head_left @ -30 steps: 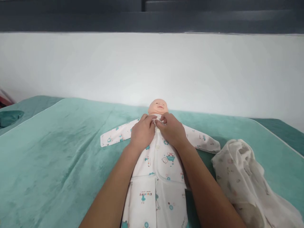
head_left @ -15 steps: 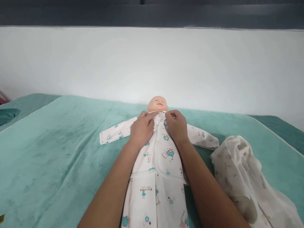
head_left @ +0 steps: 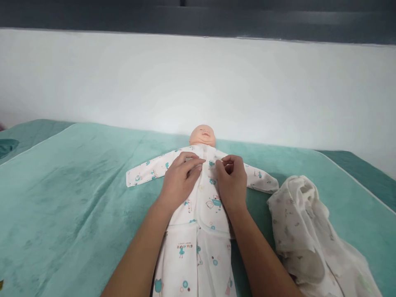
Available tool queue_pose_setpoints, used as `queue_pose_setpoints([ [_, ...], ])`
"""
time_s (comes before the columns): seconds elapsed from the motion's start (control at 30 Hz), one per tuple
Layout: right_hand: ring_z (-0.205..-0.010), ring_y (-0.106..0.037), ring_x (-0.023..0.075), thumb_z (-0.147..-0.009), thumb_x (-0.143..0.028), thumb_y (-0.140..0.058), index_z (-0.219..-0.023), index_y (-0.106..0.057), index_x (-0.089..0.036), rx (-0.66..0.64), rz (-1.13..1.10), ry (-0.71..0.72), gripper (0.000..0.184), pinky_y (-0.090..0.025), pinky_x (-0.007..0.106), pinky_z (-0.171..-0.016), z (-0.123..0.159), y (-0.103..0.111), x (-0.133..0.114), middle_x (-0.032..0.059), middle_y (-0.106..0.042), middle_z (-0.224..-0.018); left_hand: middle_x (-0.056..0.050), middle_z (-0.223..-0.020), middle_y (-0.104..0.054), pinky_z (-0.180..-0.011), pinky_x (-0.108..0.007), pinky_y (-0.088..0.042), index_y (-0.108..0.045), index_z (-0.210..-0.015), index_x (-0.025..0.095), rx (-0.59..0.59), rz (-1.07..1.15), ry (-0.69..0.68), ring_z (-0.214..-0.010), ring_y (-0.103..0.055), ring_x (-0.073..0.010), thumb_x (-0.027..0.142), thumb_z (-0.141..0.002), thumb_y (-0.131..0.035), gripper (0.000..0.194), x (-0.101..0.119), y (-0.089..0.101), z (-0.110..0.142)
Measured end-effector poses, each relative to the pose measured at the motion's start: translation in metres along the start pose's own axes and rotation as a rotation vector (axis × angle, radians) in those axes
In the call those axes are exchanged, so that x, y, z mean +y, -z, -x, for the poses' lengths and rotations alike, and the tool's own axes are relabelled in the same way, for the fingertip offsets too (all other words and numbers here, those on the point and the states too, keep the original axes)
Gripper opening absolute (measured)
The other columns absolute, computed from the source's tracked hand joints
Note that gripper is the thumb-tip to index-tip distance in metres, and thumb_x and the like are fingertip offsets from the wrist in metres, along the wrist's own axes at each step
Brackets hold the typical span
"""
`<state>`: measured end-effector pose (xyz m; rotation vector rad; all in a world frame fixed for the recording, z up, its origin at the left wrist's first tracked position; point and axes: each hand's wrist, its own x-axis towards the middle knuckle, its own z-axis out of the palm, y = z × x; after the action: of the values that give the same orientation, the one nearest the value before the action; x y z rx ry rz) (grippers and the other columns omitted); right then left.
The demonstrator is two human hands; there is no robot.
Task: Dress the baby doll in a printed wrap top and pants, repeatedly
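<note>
A baby doll (head_left: 202, 135) lies on its back, dressed in a white baby shirt (head_left: 210, 212) with teal animal prints. Its sleeves spread out to both sides. My left hand (head_left: 182, 177) rests over the left half of the shirt's chest, fingers stretched towards the front opening. On the other side of that opening, my right hand (head_left: 232, 179) is curled in a pinch against the shirt; whatever its fingertips hold is hidden. A button (head_left: 201, 188) shows just below the hands. Matching white pants (head_left: 182, 268) cover the doll's lower body.
A crumpled white printed baby garment (head_left: 297, 222) lies to the right of the doll. Beneath everything is a teal blanket (head_left: 77, 198) reaching back to a white wall (head_left: 198, 82). A dark band (head_left: 198, 18) runs across the top.
Both hands have moved down from the collar to the upper chest, a little further apart. The collar, held by the right fingers before, now lies flat under the doll's chin.
</note>
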<state>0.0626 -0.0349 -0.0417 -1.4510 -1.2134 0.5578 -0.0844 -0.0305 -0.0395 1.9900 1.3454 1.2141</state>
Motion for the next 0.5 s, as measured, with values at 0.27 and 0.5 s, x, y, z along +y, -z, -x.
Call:
queue_pose_setpoints([
  [0.27, -0.064, -0.046, 0.0126, -0.079, -0.034, -0.059, -0.074, -0.047, -0.023, -0.378, 0.292, 0.284, 0.018, -0.035, 0.026, -0.06, 0.0, 0.004, -0.016, -0.0035, -0.052, -0.073, -0.003, -0.109, -0.064, -0.066, -0.027, -0.043, -0.073, -0.09, 0.024, 0.047, 0.144, 0.049, -0.075, -0.055, -0.0121, 0.024, -0.085, -0.058, 0.016, -0.006, 0.0, -0.003],
  [0.5, -0.064, -0.046, 0.0125, -0.077, -0.023, -0.052, -0.071, -0.049, -0.022, -0.324, 0.235, 0.257, 0.007, -0.034, 0.026, -0.061, 0.001, 0.002, -0.012, -0.0043, -0.051, -0.069, -0.002, -0.11, -0.065, -0.064, -0.026, -0.044, -0.073, -0.088, 0.024, 0.052, 0.159, 0.072, -0.066, -0.051, -0.0094, 0.024, -0.084, -0.059, 0.015, -0.006, -0.001, -0.003],
])
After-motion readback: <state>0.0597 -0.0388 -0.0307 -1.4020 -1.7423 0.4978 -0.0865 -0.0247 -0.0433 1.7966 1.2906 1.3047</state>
